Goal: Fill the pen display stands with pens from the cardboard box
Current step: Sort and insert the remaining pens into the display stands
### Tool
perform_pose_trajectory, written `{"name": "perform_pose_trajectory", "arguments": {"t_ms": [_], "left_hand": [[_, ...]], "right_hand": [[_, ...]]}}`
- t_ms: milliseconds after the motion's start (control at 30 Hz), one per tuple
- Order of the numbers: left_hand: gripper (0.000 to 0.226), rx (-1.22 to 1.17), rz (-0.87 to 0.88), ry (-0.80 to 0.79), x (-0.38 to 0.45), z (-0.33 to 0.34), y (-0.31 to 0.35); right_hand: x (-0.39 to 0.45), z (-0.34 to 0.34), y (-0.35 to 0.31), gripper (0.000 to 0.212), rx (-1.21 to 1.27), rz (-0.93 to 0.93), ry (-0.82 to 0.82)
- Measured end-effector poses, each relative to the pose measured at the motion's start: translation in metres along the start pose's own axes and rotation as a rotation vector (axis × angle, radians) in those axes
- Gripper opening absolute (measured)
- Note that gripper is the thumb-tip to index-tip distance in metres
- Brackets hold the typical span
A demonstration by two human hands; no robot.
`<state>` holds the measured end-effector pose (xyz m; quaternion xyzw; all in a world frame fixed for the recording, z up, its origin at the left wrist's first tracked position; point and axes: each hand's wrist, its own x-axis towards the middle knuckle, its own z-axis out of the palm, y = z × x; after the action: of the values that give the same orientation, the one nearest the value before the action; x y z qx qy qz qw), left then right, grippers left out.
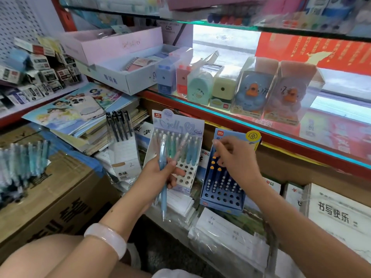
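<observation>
Pens first: your left hand (160,173) grips a small bunch of pale blue pens (163,177), tips pointing down toward you, just in front of the white display stand (185,175). That stand holds a back rank of blue and green pens, and its lower rows of holes are bare. Your right hand (235,157) hovers over the top of the dark blue display stand (220,193), fingers (217,146) loosely curled; whether they pinch a pen there cannot be told from this view.

Judging by the match in colour, the pens you hold belong in the white stand. Pass them one at a time to the free hand, turn each tip-down, and seat it in the nearest empty hole behind the front row, working back to front so seated pens do not block your reach. Both stands lean against stacked stock and could tip, so press straight down, not backward.

The cardboard box (50,189) sits to your left with bundled pens (22,163) lying on it. Stands rest on wrapped exercise books (226,235) on a low shelf, under a glass shelf (261,127) of pencil sharpeners (222,91) in a crowded stationery shop.
</observation>
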<state>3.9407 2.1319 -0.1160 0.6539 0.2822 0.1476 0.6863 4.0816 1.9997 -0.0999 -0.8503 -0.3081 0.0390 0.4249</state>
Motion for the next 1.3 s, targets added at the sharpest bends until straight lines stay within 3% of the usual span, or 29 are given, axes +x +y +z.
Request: {"name": "perform_pose_trajectory", "arguments": {"t_ms": [133, 200, 500, 633, 733, 833, 1100, 1300], "left_hand": [[0.011, -0.009, 0.014, -0.021, -0.004, -0.002, 0.003], [0.01, -0.009, 0.022, -0.021, -0.006, -0.005, 0.004], [0.013, -0.076, -0.032, -0.033, -0.003, -0.023, 0.003], [0.017, -0.017, -0.066, 0.147, 0.002, -0.049, 0.015], [0.018, 0.012, -0.123, 0.371, 0.01, -0.077, 0.02], [0.015, 0.086, -0.137, 0.473, 0.016, -0.102, 0.016], [0.01, -0.097, -0.151, 0.437, 0.017, -0.115, 0.006], [0.011, -0.253, -0.136, 0.388, 0.016, -0.117, 0.01]], "right_hand": [[0.013, 0.014, -0.031, 0.018, 0.456, 0.169, -0.301], [0.015, 0.024, -0.038, 0.018, 0.521, 0.2, -0.359], [0.024, 0.042, -0.054, 0.011, 0.565, 0.207, -0.411], [0.04, 0.041, -0.064, 0.003, 0.644, 0.179, -0.274], [0.055, 0.05, -0.069, 0.008, 0.451, 0.041, -0.104], [0.061, 0.073, -0.07, 0.008, 0.207, -0.116, -0.041], [0.07, 0.128, -0.061, 0.014, -0.174, -0.213, -0.156], [0.07, 0.142, -0.058, 0.016, -0.219, -0.174, -0.214]]}}
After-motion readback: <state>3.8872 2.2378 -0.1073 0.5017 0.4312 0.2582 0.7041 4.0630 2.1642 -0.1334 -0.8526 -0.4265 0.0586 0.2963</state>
